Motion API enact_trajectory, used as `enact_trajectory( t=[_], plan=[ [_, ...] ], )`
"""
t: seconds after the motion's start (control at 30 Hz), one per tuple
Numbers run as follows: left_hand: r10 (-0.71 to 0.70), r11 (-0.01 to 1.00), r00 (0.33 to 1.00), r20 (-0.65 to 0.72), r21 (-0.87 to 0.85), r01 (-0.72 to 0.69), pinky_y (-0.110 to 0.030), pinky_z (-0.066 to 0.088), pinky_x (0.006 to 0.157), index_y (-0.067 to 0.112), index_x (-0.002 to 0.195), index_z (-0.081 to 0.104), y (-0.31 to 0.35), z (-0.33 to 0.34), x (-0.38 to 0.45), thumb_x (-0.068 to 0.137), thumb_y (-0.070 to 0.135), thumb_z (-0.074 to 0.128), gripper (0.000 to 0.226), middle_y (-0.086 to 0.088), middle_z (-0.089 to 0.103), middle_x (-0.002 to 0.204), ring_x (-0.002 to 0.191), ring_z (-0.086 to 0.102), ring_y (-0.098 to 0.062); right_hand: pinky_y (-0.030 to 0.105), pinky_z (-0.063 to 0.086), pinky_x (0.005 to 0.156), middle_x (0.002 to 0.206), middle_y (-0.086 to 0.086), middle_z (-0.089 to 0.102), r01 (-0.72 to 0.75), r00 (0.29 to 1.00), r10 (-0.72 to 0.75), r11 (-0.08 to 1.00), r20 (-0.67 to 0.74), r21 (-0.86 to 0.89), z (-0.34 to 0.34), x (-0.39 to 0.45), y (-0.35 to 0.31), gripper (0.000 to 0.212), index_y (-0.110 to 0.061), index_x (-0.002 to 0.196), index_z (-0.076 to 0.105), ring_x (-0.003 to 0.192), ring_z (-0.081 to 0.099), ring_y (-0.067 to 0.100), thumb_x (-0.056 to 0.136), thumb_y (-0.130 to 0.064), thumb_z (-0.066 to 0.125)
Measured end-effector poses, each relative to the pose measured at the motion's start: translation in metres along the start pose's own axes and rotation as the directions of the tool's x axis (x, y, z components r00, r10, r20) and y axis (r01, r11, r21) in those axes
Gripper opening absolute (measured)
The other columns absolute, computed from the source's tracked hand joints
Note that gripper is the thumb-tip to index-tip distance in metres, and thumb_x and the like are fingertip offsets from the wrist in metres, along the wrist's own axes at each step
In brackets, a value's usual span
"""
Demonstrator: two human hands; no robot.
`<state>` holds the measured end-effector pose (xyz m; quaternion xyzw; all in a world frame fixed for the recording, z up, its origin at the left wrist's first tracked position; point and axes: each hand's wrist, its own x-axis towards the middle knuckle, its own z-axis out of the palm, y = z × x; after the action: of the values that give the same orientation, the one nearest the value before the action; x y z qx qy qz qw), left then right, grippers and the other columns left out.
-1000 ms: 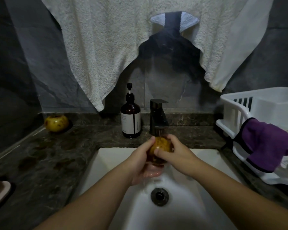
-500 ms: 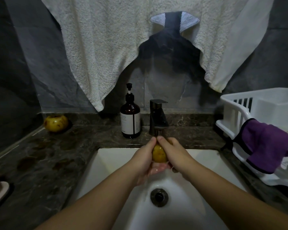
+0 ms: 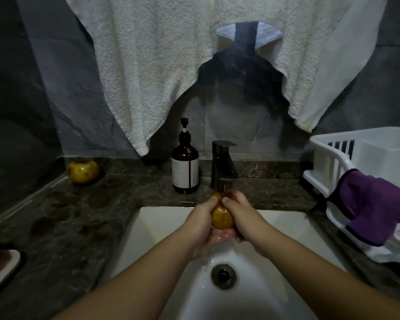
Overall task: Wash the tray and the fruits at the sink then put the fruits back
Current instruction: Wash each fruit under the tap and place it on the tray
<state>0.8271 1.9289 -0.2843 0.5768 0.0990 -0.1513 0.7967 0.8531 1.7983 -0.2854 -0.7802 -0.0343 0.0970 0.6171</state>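
A yellow, brown-spotted fruit (image 3: 221, 218) sits between both my hands under the dark faucet (image 3: 223, 168), over the white sink (image 3: 153, 229). My left hand (image 3: 200, 221) cups it from the left and below, thumb on top. My right hand (image 3: 239, 214) curls round its right side. Water runs off my left palm toward the drain (image 3: 223, 276). A second yellow fruit (image 3: 82, 171) lies on the dark counter at the back left. The tray (image 3: 2, 267) shows only as a pale corner at the left edge.
A brown pump soap bottle (image 3: 185, 166) stands left of the faucet. A white dish rack (image 3: 360, 162) with a purple cloth (image 3: 370, 204) over its rim fills the right counter. White towels (image 3: 171, 54) hang above the sink.
Both hands have turned the fruit between them under the water and shifted slightly; the fruit now shows more of its spotted side. The view has barely moved.
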Motion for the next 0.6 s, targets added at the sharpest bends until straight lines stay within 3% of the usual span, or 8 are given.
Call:
enact_trajectory(
  t=[0.1,0.2,0.3,0.37,0.43,0.5,0.6],
  plan=[
    [0.036,0.999,0.998,-0.042,0.028,-0.035,-0.038,0.063,0.073,0.016,0.134,0.057,-0.003,0.004,0.002,0.107,0.049,0.049,0.043,-0.026,0.074,0.112,0.094,0.077,-0.038,0.015,0.043,0.041,0.109,0.002,0.065,0.007,0.999,-0.007,1.0,-0.034,-0.021,0.002,0.001,-0.001,0.026,-0.051,0.128,0.044,0.08,0.063,0.015,0.102,-0.055,0.048],
    [0.133,0.991,0.989,-0.071,0.036,-0.13,-0.042,0.064,0.075,0.023,0.135,0.047,-0.002,-0.001,0.006,0.103,0.04,0.061,0.039,-0.018,0.067,0.124,0.1,0.075,-0.036,0.025,0.048,0.052,0.112,-0.002,0.065,-0.013,0.999,0.011,0.998,-0.032,-0.057,0.0,0.001,-0.001,0.028,-0.056,0.128,0.039,0.09,0.069,0.02,0.1,-0.062,0.044],
    [0.279,0.927,0.957,-0.082,0.284,-0.246,-0.035,0.063,0.07,0.033,0.135,0.039,-0.004,-0.008,0.012,0.095,0.042,0.073,0.053,-0.007,0.06,0.127,0.102,0.071,-0.025,0.028,0.05,0.056,0.108,0.001,0.069,-0.068,0.997,0.066,0.994,-0.029,-0.081,-0.002,-0.001,-0.002,0.041,-0.043,0.127,0.044,0.084,0.073,0.019,0.098,-0.071,0.036],
    [0.277,0.901,0.96,-0.049,0.36,-0.242,-0.035,0.061,0.07,0.038,0.133,0.038,-0.003,-0.01,0.012,0.085,0.055,0.077,0.064,-0.006,0.06,0.127,0.102,0.072,-0.027,0.028,0.047,0.055,0.103,0.005,0.07,-0.071,0.997,0.07,0.995,-0.017,-0.066,-0.007,0.0,-0.001,0.043,-0.034,0.125,0.05,0.074,0.07,0.018,0.101,-0.066,0.035],
    [0.195,0.928,0.981,-0.023,0.328,-0.177,-0.034,0.06,0.067,0.042,0.131,0.043,-0.001,-0.012,0.012,0.08,0.072,0.071,0.066,-0.007,0.064,0.124,0.098,0.075,-0.029,0.03,0.044,0.058,0.099,0.009,0.067,-0.08,0.996,0.08,0.997,-0.034,0.02,-0.013,0.001,0.0,0.045,-0.027,0.12,0.058,0.073,0.063,0.021,0.101,-0.062,0.038],
    [0.144,0.93,0.99,0.002,0.341,-0.136,-0.033,0.06,0.064,0.045,0.123,0.05,0.001,-0.01,0.011,0.089,0.078,0.055,0.048,-0.008,0.068,0.117,0.086,0.077,-0.024,0.032,0.045,0.064,0.1,0.011,0.067,-0.123,0.992,0.126,0.988,-0.031,0.095,-0.016,0.001,0.004,0.049,-0.023,0.114,0.062,0.083,0.061,0.024,0.097,-0.064,0.042],
    [0.285,0.827,0.957,-0.045,0.517,-0.222,-0.041,0.063,0.077,0.042,0.118,0.054,-0.004,-0.007,0.021,0.096,0.071,0.049,0.037,-0.003,0.067,0.112,0.09,0.071,-0.02,0.028,0.048,0.057,0.094,0.012,0.073,-0.245,0.97,0.242,0.96,0.037,0.136,-0.012,0.001,0.006,0.067,-0.025,0.116,0.065,0.08,0.067,0.022,0.088,-0.081,0.043]
  ],
)
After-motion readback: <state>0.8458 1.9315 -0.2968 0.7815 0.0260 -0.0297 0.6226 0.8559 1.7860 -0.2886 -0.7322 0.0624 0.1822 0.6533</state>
